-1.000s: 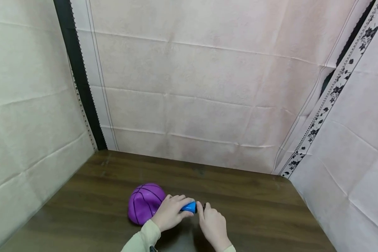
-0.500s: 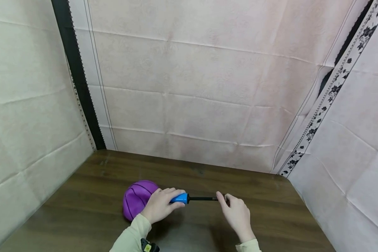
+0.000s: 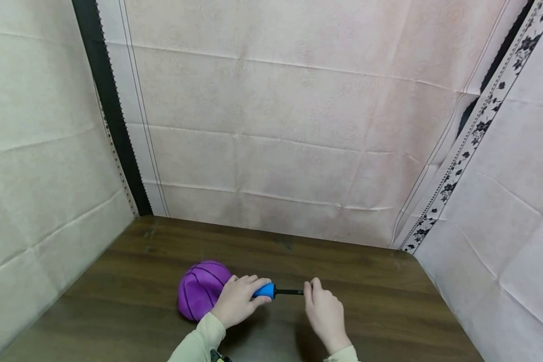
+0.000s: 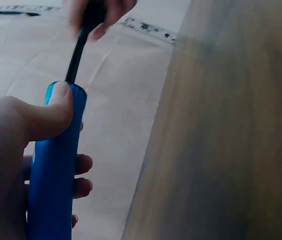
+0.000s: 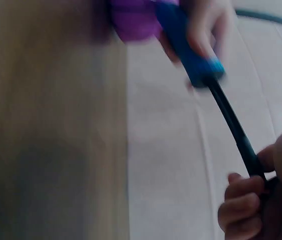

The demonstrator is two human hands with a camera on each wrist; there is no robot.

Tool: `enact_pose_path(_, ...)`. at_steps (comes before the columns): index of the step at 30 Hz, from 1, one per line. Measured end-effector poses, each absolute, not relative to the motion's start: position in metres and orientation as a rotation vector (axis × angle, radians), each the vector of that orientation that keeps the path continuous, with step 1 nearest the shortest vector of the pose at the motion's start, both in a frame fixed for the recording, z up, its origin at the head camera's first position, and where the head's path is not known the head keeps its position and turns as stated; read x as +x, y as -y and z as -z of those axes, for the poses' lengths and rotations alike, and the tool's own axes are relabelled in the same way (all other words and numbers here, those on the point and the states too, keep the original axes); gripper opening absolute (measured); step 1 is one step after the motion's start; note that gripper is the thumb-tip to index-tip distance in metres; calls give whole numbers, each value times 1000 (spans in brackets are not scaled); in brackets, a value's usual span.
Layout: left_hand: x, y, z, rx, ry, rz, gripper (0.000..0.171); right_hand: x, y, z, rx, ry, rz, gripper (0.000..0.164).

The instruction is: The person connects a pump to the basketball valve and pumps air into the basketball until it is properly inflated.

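Observation:
A blue hand pump point(image 4: 55, 165) with a black rod point(image 3: 289, 292) is held level above the table. My left hand point(image 3: 240, 300) wraps round its blue barrel, the thumb lying along it near the rod end. The right hand point(image 3: 324, 314) grips the black handle at the far end of the rod, its fingers curled in the right wrist view. Part of the rod stands out between both hands. Just left of my left hand sits a purple ball point(image 3: 202, 291) with black lines, its side dented. Whether the pump joins the ball is hidden behind the left hand.
The brown wooden table point(image 3: 389, 301) carries the ball. A pale cloth wall point(image 3: 271, 125) rises behind it, with more cloth walls at left and right.
The rod was fully in at first, with both hands close together. My right hand drew it far out to the right, then came partway back in. The pump and ball shifted slightly.

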State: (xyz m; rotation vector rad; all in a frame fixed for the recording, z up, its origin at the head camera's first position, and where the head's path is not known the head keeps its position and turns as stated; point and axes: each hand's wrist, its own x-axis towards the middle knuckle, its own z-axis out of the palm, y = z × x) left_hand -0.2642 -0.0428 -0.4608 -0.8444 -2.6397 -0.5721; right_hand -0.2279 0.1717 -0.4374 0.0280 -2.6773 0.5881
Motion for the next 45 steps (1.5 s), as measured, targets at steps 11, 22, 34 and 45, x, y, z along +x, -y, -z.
enact_pose_path(11, -256, 26, 466, -915, 2568, 503, 35, -221, -131, 460, 92, 2666, -512, 23)
enact_pose_path(22, -265, 48, 458, -967, 2682, 638, 40, -228, -160, 441, 316, 2787, -848, 26)
enact_pose_path(34, -269, 65, 453, -888, 2663, 716, 39, -229, -212, 416, 190, 2792, -1044, 36)
enact_pose_path(45, -268, 58, 459, -862, 2653, 689, 39, -232, -227, 420, 700, 2756, -1540, 27)
